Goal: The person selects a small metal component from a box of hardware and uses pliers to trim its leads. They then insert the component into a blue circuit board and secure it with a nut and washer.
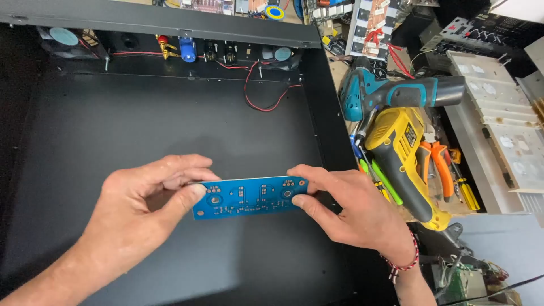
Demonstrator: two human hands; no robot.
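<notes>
A: In the head view, what do the hands hold?

B: The left hand [148, 198] pinches one end of a blue circuit board [250, 196], thumb on its face; the right hand [347, 211] grips the other end between thumb and fingers. The board spans between them, over the black metal chassis [141, 124].

A: And beside the right hand?

B: Just beyond it, a yellow drill [399, 158] and a teal drill [391, 93]; orange-handled pliers [439, 167] lie near.
</notes>
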